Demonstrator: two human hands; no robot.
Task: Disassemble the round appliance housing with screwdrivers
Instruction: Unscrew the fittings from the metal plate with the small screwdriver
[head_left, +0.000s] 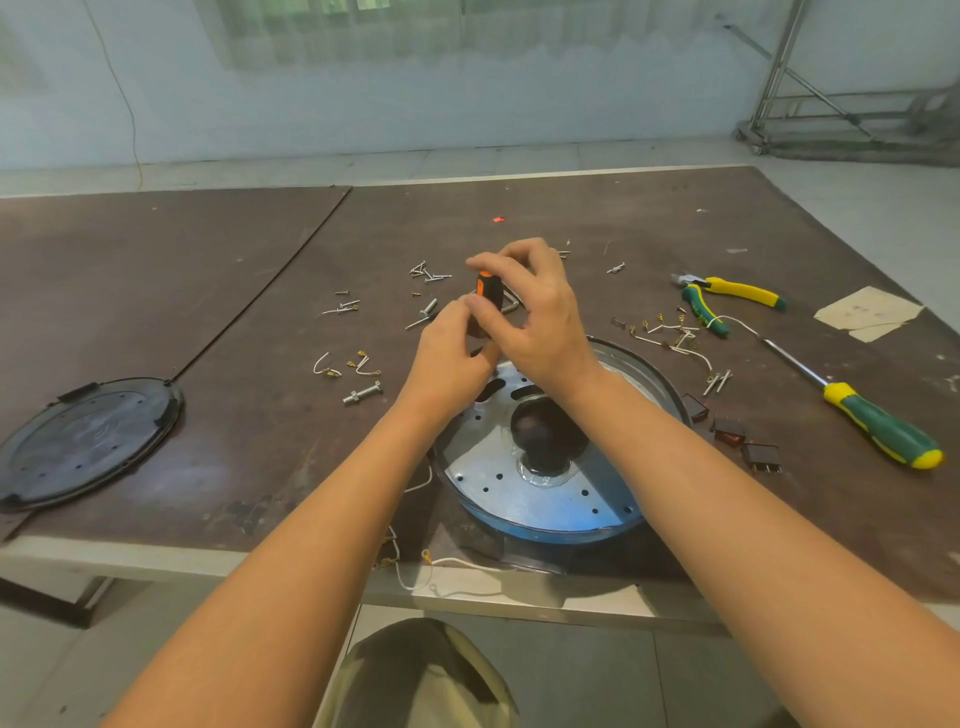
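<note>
The round appliance housing (545, 499) lies near the table's front edge, its perforated metal plate up and a black knob (548, 436) in the middle. A black-and-orange screwdriver (487, 296) stands upright over the housing's far left rim. My right hand (535, 306) grips the top of its handle with curled fingers. My left hand (449, 353) holds the handle lower down; the shaft and tip are hidden behind it.
A black round cover (88, 441) lies at the left. A green-and-yellow screwdriver (878, 421) and pliers (727, 299) lie at the right, with black switches (743, 441) beside the housing. Several loose screws (431, 275), bolts (362, 393) and wire terminals are scattered behind. A paper scrap (867, 312) lies far right.
</note>
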